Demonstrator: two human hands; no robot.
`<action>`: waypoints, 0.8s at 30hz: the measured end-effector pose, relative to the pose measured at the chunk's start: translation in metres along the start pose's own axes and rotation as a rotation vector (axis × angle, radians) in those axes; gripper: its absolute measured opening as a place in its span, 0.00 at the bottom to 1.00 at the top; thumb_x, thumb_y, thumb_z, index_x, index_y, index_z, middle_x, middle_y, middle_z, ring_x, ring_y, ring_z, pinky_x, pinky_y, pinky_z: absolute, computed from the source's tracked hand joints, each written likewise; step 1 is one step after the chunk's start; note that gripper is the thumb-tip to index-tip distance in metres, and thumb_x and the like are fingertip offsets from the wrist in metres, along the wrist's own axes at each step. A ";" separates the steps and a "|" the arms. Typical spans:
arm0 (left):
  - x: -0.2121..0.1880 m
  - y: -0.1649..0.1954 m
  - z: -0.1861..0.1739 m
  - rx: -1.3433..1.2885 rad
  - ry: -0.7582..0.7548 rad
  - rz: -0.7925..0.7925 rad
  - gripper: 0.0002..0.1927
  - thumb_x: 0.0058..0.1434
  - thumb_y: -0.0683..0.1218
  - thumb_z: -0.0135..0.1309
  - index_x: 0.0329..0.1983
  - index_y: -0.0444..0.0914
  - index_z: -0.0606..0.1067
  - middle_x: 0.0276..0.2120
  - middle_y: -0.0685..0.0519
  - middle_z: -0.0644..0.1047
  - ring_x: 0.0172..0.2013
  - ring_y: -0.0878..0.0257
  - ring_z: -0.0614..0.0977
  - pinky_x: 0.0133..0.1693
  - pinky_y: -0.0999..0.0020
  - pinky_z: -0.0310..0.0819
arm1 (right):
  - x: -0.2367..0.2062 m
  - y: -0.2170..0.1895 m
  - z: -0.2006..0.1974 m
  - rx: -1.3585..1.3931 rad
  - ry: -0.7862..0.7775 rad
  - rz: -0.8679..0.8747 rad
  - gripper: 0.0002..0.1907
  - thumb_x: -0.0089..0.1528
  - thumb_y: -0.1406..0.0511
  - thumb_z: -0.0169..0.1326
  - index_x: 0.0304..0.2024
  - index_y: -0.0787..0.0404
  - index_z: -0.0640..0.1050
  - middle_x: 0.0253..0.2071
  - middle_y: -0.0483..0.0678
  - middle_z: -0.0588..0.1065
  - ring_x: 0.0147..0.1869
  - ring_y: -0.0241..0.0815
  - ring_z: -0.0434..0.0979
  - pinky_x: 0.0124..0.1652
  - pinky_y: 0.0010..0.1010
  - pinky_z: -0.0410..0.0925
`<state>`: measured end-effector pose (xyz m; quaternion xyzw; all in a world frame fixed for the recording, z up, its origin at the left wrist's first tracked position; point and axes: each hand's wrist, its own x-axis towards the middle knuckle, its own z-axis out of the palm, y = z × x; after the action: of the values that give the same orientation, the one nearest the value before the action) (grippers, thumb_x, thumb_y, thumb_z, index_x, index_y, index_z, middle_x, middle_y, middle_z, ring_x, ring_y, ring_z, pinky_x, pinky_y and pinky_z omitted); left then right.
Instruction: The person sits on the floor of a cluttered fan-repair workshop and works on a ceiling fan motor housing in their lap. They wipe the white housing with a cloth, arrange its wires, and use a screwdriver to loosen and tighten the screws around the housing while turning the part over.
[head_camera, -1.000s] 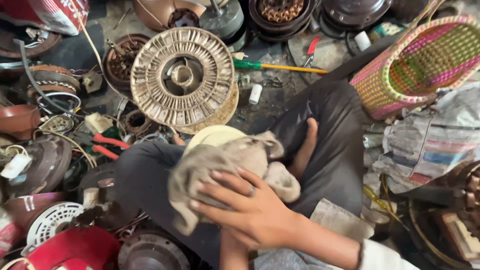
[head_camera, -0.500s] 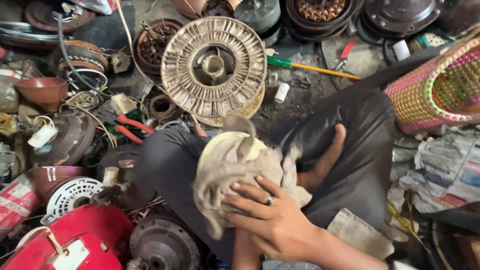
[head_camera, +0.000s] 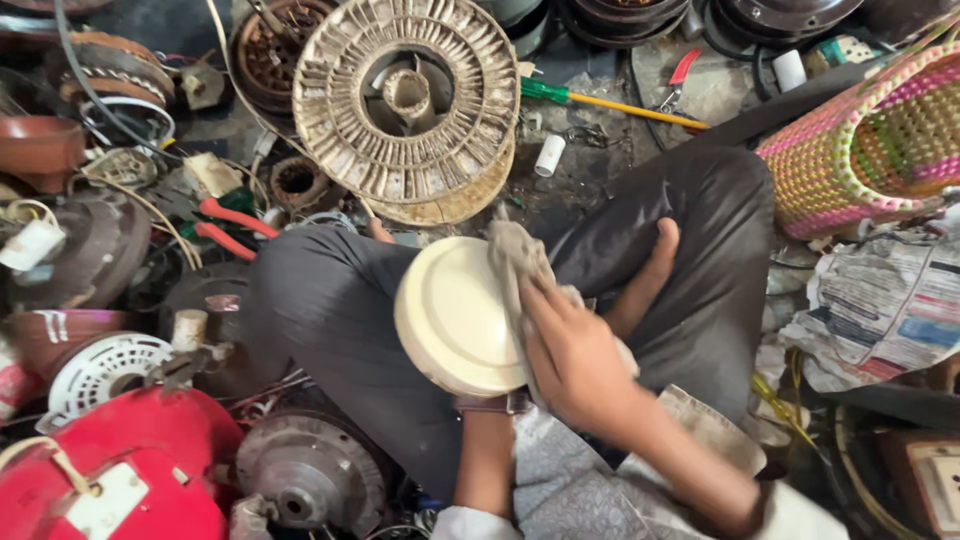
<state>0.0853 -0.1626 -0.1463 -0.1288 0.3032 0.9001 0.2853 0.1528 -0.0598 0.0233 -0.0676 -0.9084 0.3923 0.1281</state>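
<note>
I count one cream round fan cover (head_camera: 455, 315) on my lap, one grey rag (head_camera: 522, 262), and two hands. My right hand (head_camera: 575, 365) presses the rag flat against the cover's right edge, fingers closed over the cloth. My left hand is hidden beneath the cover; I cannot tell its grip. One ribbed stator disc (head_camera: 405, 100) lies ahead, one woven basket (head_camera: 870, 145) at right, one green-handled screwdriver (head_camera: 600, 100), red pliers (head_camera: 228, 225), all crowding a grimy floor.

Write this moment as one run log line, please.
right hand: presses grey rag on cream round cover | left hand: hidden under cover
</note>
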 end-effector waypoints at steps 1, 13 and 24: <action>-0.001 -0.001 -0.002 -0.004 0.001 0.005 0.24 0.67 0.60 0.47 0.60 0.42 0.71 0.46 0.44 0.77 0.45 0.50 0.80 0.45 0.53 0.77 | -0.013 -0.006 -0.001 -0.005 0.020 -0.015 0.27 0.61 0.69 0.50 0.63 0.71 0.70 0.66 0.69 0.67 0.59 0.69 0.75 0.56 0.49 0.70; -0.013 -0.005 -0.015 -0.024 0.022 0.024 0.24 0.68 0.60 0.46 0.59 0.42 0.71 0.47 0.44 0.76 0.46 0.51 0.79 0.46 0.54 0.77 | 0.055 -0.059 0.043 -0.252 -0.142 -0.453 0.27 0.58 0.59 0.50 0.60 0.57 0.75 0.66 0.58 0.69 0.68 0.58 0.70 0.61 0.58 0.61; -0.003 -0.008 -0.014 -0.018 0.012 0.026 0.23 0.69 0.59 0.44 0.59 0.41 0.71 0.48 0.45 0.76 0.46 0.52 0.79 0.47 0.55 0.77 | 0.041 0.017 0.024 -0.044 0.033 -0.081 0.21 0.68 0.65 0.45 0.61 0.73 0.70 0.58 0.69 0.74 0.58 0.68 0.75 0.56 0.48 0.69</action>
<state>0.0930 -0.1672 -0.1603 -0.1327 0.2983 0.9057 0.2706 0.1068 -0.0556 0.0025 -0.0403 -0.9166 0.3654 0.1573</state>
